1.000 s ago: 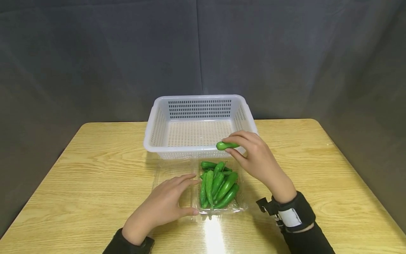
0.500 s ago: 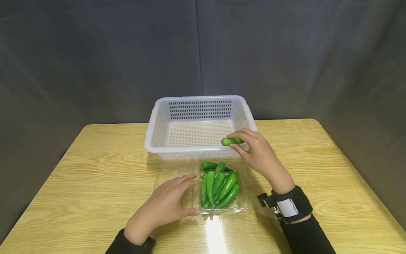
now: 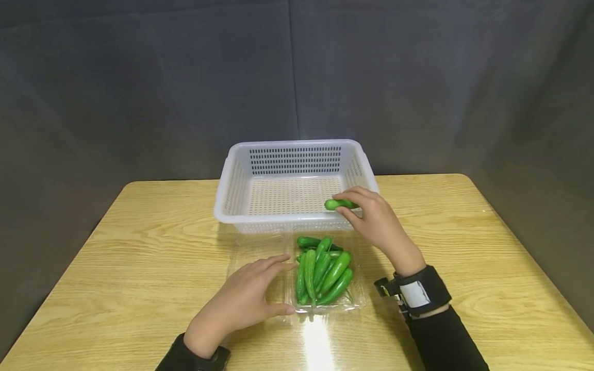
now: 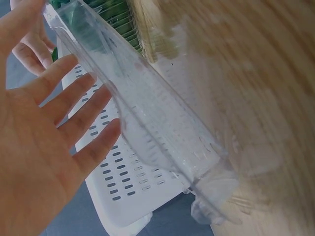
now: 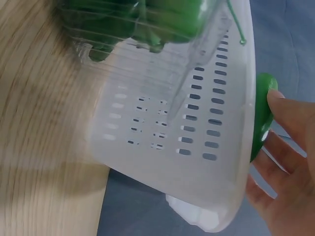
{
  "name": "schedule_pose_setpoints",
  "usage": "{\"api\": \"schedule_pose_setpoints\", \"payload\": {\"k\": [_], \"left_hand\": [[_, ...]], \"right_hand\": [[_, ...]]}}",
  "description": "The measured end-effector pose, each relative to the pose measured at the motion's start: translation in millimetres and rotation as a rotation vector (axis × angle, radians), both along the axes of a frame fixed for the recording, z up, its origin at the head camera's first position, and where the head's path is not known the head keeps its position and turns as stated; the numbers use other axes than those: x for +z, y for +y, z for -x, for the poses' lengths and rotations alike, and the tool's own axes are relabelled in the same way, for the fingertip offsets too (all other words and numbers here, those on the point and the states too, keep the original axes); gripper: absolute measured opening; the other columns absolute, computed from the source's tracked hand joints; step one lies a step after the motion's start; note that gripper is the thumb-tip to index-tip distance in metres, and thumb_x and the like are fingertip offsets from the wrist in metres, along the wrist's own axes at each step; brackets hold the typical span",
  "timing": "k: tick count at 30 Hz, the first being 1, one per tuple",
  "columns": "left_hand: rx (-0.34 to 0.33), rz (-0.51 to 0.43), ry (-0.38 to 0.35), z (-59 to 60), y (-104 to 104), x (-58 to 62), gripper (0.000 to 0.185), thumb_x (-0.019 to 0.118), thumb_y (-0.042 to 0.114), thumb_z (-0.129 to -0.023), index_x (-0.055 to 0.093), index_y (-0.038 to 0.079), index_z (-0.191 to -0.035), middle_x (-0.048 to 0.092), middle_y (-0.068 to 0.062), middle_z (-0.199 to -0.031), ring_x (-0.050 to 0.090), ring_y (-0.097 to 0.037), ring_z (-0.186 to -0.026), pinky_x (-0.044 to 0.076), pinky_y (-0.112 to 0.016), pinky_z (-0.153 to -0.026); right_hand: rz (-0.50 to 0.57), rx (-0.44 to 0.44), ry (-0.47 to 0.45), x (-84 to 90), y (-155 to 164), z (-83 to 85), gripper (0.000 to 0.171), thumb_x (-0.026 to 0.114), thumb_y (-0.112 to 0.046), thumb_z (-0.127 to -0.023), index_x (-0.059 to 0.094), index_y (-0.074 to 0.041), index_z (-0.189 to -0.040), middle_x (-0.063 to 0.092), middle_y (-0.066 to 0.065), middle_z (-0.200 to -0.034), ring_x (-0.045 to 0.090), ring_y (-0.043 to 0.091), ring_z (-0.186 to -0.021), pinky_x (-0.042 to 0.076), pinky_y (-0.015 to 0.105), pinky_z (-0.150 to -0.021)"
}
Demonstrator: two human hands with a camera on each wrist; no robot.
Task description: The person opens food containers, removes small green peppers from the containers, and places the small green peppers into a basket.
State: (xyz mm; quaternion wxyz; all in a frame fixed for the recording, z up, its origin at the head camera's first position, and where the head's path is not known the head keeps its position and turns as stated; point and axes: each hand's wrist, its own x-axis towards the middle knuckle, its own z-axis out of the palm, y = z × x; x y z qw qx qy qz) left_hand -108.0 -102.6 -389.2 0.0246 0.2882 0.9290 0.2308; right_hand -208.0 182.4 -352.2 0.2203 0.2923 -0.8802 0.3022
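One smooth, glossy green vegetable [image 3: 335, 204], slim, round-ended, pinched in right grip [image 3: 374, 218], left grip [image 3: 246, 293] wide

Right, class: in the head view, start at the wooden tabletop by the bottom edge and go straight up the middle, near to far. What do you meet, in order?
Wooden tabletop → clear plastic container with green vegetables → white basket → dark cloth backdrop.
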Motion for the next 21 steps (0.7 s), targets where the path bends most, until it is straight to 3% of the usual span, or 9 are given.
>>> {"api": "schedule_pose_setpoints", "payload": {"k": [11, 21], "left_hand": [[-0.014, 0.008, 0.003, 0.0, 2.4, 2.0, 0.082, 0.078, 0.054, -0.078, 0.05, 0.019, -0.146, 0.042, -0.003, -0.154, 0.046, -0.031, -0.134, 0.036, -0.056, -0.108], [-0.004, 0.018, -0.002, -0.6, 0.8, 2.7, 0.082, 0.077, 0.056, -0.077, 0.05, 0.02, -0.146, 0.041, -0.002, -0.154, 0.045, -0.03, -0.135, 0.036, -0.056, -0.109]], "right_hand": [[-0.044, -0.065, -0.061, 0.2, 4.4, 6.4, 0.026, 0.077, -0.012, -0.087, 0.073, -0.005, -0.111, 0.071, 0.013, -0.112, 0.065, 0.032, -0.108, 0.049, 0.048, -0.096], [-0.093, -0.073, -0.089, -4.4, 1.2, 4.2, 0.02, 0.07, -0.012, -0.093, 0.073, -0.005, -0.112, 0.072, 0.013, -0.111, 0.066, 0.03, -0.104, 0.054, 0.046, -0.088]]}}
